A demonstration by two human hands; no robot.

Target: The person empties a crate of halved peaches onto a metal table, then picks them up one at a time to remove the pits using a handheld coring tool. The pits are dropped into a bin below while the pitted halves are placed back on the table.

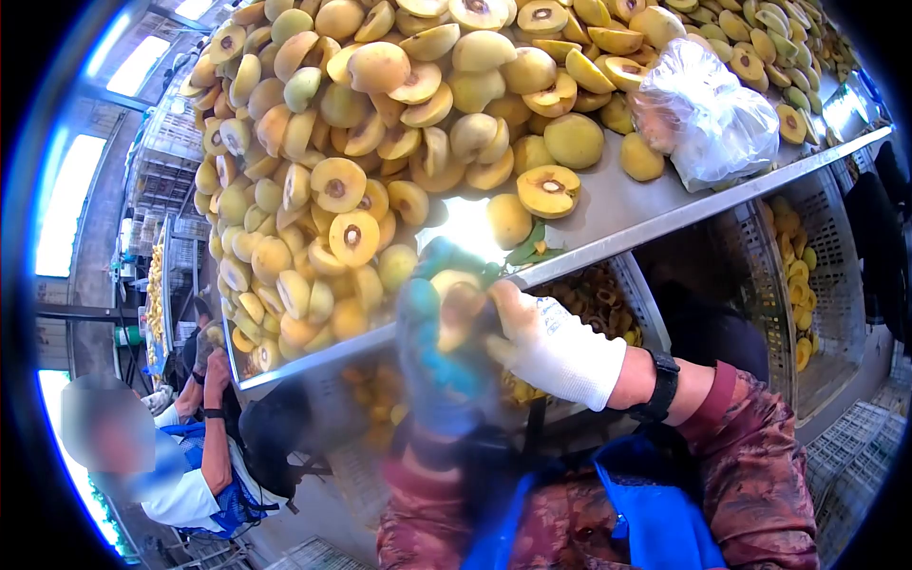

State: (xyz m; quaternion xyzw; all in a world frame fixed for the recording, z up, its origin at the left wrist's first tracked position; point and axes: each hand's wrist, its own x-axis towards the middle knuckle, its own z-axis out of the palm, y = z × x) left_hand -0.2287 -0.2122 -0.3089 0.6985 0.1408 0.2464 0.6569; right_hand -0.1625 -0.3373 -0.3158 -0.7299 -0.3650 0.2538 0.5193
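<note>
My left hand [429, 356], in a blurred teal and grey glove, is closed around a halved peach [456, 304] at the table's front edge. Its cut face is smeared by motion. My right hand [568, 353], in a white knitted glove, has its fingers drawn together right beside that peach. Whatever is pinched in them is hidden. Beyond both hands rises a large heap of yellow peaches [353, 237], many halved with the pits showing. One peach half [548, 191] lies cut side up near the edge, by a whole-looking peach [510, 220] and a green leaf [525, 244].
A tied clear plastic bag [708, 119] sits on the metal table [608, 214]. Below the table stand a crate [641, 294] with fruit scraps and a crate [831, 228] with yellow pieces. A co-worker [204, 475] is at the left. Stacked crates [855, 456] stand at lower right.
</note>
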